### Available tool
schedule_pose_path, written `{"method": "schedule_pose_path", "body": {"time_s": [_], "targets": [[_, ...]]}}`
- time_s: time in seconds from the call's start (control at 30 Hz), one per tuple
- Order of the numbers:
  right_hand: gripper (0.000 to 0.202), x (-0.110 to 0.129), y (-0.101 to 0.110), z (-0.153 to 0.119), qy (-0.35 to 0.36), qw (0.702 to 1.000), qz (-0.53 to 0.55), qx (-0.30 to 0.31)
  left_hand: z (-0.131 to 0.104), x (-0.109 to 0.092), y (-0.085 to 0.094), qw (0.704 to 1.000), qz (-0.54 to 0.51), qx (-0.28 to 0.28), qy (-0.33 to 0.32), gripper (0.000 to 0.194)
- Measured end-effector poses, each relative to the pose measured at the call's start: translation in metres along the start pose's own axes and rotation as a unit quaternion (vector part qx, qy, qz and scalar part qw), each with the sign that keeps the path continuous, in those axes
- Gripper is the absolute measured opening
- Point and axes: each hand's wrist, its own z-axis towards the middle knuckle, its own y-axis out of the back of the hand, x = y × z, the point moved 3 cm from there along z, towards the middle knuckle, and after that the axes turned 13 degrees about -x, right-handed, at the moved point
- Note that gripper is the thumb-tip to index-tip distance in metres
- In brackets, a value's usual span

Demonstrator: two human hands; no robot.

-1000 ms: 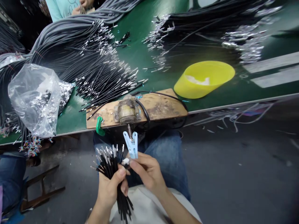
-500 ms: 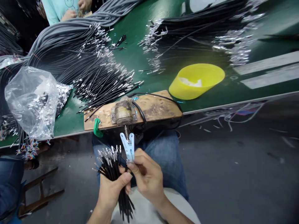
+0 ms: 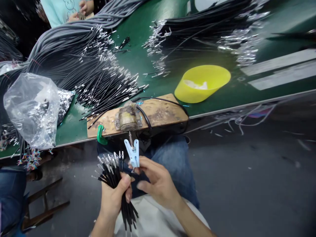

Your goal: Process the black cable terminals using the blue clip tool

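My left hand [image 3: 112,197] is closed round a bundle of short black cables [image 3: 112,174], their silvery tips fanned out at the top and their other ends hanging below. Just to the right, a light-blue plastic clip [image 3: 133,154] like a clothespin hangs from the thin metal shaft of a small motor [image 3: 127,118] wrapped in yellowed tape. At the clip's lower end is my right hand [image 3: 158,181], its thumb spread away from the fingers. Those fingertips are partly hidden behind the clip, and whether they touch it I cannot tell.
The motor sits on a wooden board [image 3: 160,113] held by a green clamp [image 3: 100,135] at the table's edge. Around it are a yellow container [image 3: 190,90], a plastic bag [image 3: 29,108] of metal pieces, and heaped cables [image 3: 106,89]. Across the table, a person's hands [image 3: 84,8] show.
My right thumb has come away from the clip's lower end, where thumb and fingers were pinched together. My left hand still grips the bundle, now slightly apart from my right hand.
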Motion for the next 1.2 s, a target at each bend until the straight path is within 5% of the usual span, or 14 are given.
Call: {"method": "schedule_pose_path", "body": {"time_s": [0.1,0.23,0.33,0.43,0.57,0.83,1.0,1.2], "targets": [[0.025,0.005,-0.001,-0.001,0.012,1.000,-0.014,0.003,0.000,-0.002,0.001,1.000,0.017,0.000,-0.012,0.037],[0.037,-0.006,-0.004,0.004,-0.167,0.977,0.105,0.083,0.001,-0.003,0.003,0.999,0.033,-0.004,-0.022,0.029],[0.039,-0.011,-0.002,0.019,-0.236,0.958,0.159,0.029,-0.001,-0.005,0.005,0.997,0.043,-0.031,-0.050,0.021],[0.039,-0.006,-0.007,0.039,-0.226,0.956,0.187,-0.017,-0.005,-0.009,0.006,0.993,0.048,-0.064,-0.088,0.016],[0.045,0.004,-0.027,0.050,-0.259,0.932,0.251,0.047,-0.006,-0.016,0.007,0.986,0.043,-0.096,-0.127,0.016],[0.036,0.009,-0.034,0.049,-0.289,0.903,0.315,0.040,0.006,-0.020,-0.006,0.987,0.033,-0.097,-0.121,0.020],[0.048,-0.012,-0.024,0.043,-0.313,0.903,0.293,0.043,0.003,-0.020,-0.007,0.991,0.019,-0.080,-0.107,0.024],[0.042,-0.031,0.004,0.029,-0.265,0.942,0.207,-0.007,-0.004,-0.012,0.002,0.993,0.030,-0.082,-0.082,0.025]]}}
